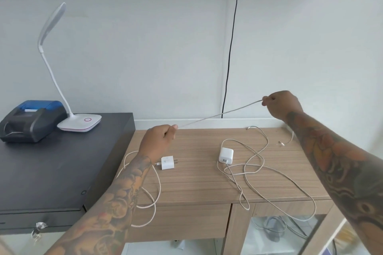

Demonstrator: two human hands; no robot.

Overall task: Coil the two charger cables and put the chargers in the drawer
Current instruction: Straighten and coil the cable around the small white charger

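Note:
Two white chargers lie on the wooden cabinet top (196, 188). The left charger (167, 162) has its prongs pointing right; its beige cable (157, 190) loops over the front edge under my left forearm. My left hand (159, 142) and my right hand (281, 104) each pinch this cable and hold a taut stretch (219, 113) in the air between them. The right charger (226, 155) lies further right, with its cable (259, 168) in loose tangled loops that hang over the front edge. The drawer front (182, 221) below the top is shut.
A black cash box (51, 172) stands to the left, carrying a small printer (31, 120) and a white desk lamp (79, 122). A black cord (231, 47) runs down the wall. A glass-fronted compartment (284, 232) at the lower right holds more cables.

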